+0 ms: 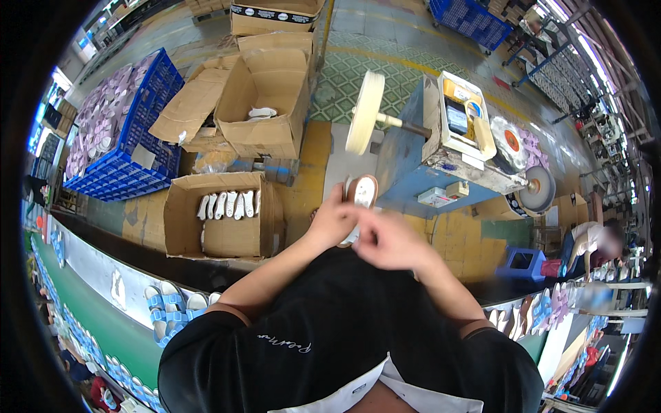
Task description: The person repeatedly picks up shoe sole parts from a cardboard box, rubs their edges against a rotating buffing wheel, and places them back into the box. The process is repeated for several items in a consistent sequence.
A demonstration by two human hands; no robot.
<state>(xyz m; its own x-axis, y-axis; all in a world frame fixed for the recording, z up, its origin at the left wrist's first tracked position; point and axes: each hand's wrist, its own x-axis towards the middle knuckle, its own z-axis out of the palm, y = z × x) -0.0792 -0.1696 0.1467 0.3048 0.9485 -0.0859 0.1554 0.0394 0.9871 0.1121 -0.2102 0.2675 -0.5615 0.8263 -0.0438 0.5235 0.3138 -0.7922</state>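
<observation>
- Sandal sole [362,193]: brown-edged with a pale face, held upright in front of the chest, just below the buffing wheel [365,113] and apart from it.
- Left hand [334,221]: fingers are closed around the lower part of the sole; the sole's top end stands clear above the hand.
- Right hand [389,241]: seen blurred, fingers drawn together just beside the left hand and at the sole's lower right side; whether it grips the sole cannot be told.
- Both forearms are seen entering from the lower edge, over a black shirt [330,330].
- Buffing wheel: a pale disc mounted on a horizontal shaft, which runs right into a blue machine housing [406,165]. A second, grey wheel [539,189] is seen at the far right end of the machine.
- Open cardboard box [224,217]: placed on the floor to the left of the hands; a row of white soles [227,204] is stood inside it.
- A larger cardboard box [265,96] is set behind it, with a white item inside.
- Blue plastic crate [131,148]: placed further left, next to pale lilac soles.
- Conveyor counter [103,313]: green belt at lower left, with blue-strapped sandals [165,306] laid on its edge.
- Another person [595,244] is seen bent over at the far right, well apart.
</observation>
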